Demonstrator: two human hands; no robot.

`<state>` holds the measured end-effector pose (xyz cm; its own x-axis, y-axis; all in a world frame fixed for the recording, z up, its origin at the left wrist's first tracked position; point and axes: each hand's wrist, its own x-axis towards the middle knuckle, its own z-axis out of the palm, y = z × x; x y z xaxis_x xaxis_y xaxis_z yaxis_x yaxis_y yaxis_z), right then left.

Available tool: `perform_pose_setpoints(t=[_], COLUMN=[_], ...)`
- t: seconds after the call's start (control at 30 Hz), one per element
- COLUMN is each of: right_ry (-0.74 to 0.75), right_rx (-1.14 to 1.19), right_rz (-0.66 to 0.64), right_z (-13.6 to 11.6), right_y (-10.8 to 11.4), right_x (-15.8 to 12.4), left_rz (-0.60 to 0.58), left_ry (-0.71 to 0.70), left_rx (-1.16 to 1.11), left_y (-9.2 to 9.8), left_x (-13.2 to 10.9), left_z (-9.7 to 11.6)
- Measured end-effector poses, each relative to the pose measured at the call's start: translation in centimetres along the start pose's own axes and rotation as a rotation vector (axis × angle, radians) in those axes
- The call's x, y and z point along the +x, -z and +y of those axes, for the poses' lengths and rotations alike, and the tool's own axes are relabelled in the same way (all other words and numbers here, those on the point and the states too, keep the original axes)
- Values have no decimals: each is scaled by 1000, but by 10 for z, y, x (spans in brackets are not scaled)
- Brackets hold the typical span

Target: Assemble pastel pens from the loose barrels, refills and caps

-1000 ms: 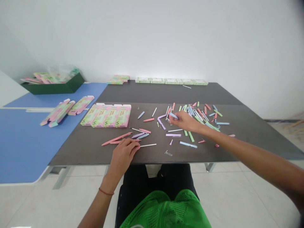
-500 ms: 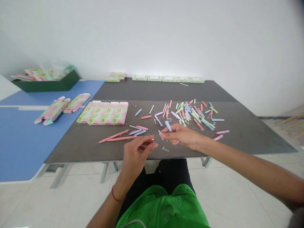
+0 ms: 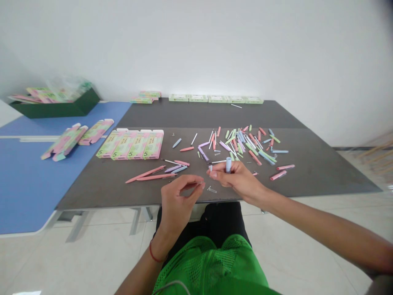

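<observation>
Right grip (image 3: 241, 179) clamped on 1 blue barrel (image 3: 228, 164), lower end hidden; left grip (image 3: 180, 200) pinched, any contents unclear

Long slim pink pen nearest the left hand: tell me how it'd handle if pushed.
The long slim pink pen would probably roll, since its barrel looks rounded. It seems stiff, lying straight. The other long pink pen, close beside its left end, might block it.

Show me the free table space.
Bare: the far strip of the dark tabletop, between the row of boxes and the pen parts, bar one white refill; also its right end, beyond the pink barrels. Crowded: just past the right hand.
</observation>
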<state>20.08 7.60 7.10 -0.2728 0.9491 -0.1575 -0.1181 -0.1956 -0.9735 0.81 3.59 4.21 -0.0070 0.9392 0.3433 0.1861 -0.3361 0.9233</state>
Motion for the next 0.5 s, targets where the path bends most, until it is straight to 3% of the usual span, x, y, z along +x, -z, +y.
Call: perform_pose_setpoints(t=[0.27, 0.5], right_ry=[209, 149], right_rx=[-212, -163], right_rz=[25, 88], right_z=[-20, -22], right_y=[-8, -8], right_x=[-17, -18], left_rz=[-9, 17], left_ry=[-71, -54], left_rx=[68, 50], left_y=[6, 5], left_x=[-5, -7], left_z=[16, 22])
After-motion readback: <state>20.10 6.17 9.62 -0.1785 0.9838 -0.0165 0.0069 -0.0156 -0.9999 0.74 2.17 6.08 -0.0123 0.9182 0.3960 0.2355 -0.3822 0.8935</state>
